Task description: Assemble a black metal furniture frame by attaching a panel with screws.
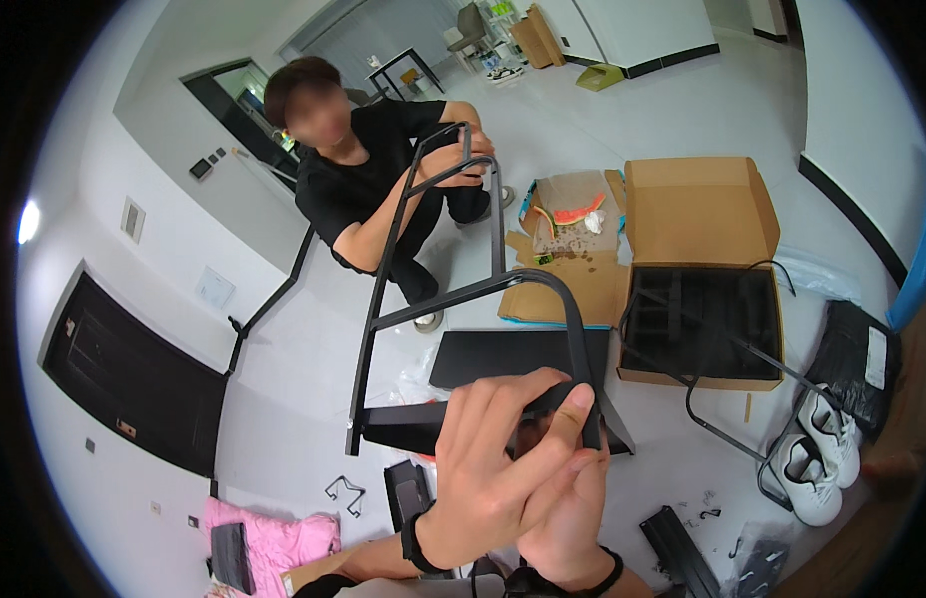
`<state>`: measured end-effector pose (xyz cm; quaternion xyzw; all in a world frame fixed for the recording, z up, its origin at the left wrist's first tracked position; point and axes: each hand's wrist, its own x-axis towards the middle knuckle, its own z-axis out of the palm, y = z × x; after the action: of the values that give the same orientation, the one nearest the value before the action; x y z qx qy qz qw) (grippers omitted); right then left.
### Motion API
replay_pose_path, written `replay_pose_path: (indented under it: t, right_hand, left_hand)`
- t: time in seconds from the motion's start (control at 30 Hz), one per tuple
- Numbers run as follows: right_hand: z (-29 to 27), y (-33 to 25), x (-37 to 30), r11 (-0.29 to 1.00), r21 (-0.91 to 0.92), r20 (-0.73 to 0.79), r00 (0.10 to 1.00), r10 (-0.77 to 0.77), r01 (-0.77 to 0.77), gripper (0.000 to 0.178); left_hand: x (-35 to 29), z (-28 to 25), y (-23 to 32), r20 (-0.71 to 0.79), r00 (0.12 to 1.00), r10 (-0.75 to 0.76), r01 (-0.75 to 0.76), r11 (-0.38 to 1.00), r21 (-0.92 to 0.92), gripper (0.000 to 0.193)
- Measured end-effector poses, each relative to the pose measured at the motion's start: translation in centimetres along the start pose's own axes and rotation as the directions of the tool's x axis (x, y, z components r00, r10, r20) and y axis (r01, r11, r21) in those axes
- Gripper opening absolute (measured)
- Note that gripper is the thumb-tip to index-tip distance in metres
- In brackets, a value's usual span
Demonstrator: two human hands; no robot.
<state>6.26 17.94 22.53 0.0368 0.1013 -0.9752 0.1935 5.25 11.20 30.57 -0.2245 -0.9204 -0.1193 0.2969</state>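
A black tubular metal frame with crossbars and rounded corners stands tilted before me. My left hand is closed round its near corner, with thumb and fingers bent over the tube. Just below and to the right, my right hand is closed against the same corner; its fingertips are hidden behind the left hand and I cannot make out what they pinch. A person in black crouches across from me, both hands on the frame's far end. Beyond my hands, a flat black panel lies on the floor.
An open cardboard box holds black parts. Beside it, melon rinds lie on flattened cardboard. To the right are a bent black tube, white sneakers and a black parcel. Small hardware and black strips lie nearby.
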Motion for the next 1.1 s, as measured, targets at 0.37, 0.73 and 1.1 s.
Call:
replay_pose_path:
  t: [0.37,0.73,1.1]
  right_hand:
    - [-1.0,0.1,-0.3,1.000,0.017,0.004,1.000,0.000,0.000,0.043]
    - [-2.3,1.4,-0.6,0.991,-0.083,-0.054,0.992,-0.112,0.108,0.040]
    - [2.2,-0.6,-0.7,0.979,0.156,-0.178,0.979,-0.102,0.131,0.007]
  left_hand:
    - [-0.1,0.1,0.3,-0.034,0.999,-0.007,0.007,1.000,0.004,0.042]
    - [-0.5,0.1,0.7,-0.061,0.998,0.001,-0.003,0.999,-0.045,0.041]
    - [-0.8,0.6,0.4,-0.052,0.998,-0.025,0.023,0.999,-0.039,0.039]
